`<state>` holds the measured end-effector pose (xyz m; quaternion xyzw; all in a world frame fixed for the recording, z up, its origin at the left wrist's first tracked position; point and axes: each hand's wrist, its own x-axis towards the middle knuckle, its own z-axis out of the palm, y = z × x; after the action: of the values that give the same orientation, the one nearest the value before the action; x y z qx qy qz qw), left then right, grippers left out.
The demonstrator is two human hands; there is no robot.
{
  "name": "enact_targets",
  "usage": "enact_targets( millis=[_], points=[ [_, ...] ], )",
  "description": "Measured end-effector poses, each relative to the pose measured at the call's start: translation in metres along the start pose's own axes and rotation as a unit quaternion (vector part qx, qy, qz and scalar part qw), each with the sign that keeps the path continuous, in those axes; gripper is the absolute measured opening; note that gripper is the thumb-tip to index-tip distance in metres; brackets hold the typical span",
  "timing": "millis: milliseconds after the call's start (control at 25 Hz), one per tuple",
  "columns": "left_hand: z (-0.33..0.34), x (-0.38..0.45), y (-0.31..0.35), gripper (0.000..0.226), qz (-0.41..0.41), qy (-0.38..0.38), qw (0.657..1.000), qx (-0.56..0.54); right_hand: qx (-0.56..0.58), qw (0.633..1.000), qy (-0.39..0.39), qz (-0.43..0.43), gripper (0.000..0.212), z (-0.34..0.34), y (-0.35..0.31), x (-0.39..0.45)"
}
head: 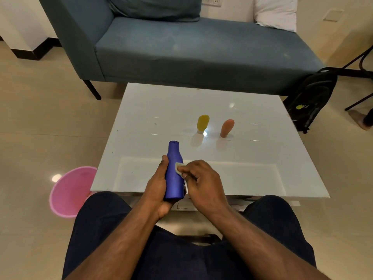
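My left hand (158, 184) grips a dark blue bottle (173, 170) by its lower body, held above the near edge of the white table (262, 158), neck pointing away from me. My right hand (201, 180) pinches a small pale wipe (179, 168) against the bottle's right side. A yellow tube (202, 123) stands cap-down in the middle of the table. An orange tube (227, 128) stands just to its right.
A blue sofa (191, 49) runs behind the table. A pink bucket (69, 191) sits on the floor at the table's near left corner. A black backpack (311, 100) leans at the right, next to chair legs (359, 98).
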<state>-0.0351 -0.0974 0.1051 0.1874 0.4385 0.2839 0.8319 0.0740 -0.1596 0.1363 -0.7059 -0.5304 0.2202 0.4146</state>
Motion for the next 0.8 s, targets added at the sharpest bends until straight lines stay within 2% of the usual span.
enact_targets(
  millis=[200,520,800],
  points=[
    [0.005,-0.006,-0.003,0.05,-0.005,-0.016,0.999,0.042,-0.013,0.999,0.027,0.029,0.017,-0.012,-0.004,0.049],
    [0.004,-0.003,-0.003,0.05,0.002,0.001,0.999,0.039,0.021,0.998,0.029,0.051,0.018,-0.007,-0.004,0.026],
    [0.003,-0.004,-0.001,0.06,-0.008,0.005,0.999,0.04,0.058,0.994,0.031,0.082,0.017,-0.004,-0.014,0.025]
  ],
)
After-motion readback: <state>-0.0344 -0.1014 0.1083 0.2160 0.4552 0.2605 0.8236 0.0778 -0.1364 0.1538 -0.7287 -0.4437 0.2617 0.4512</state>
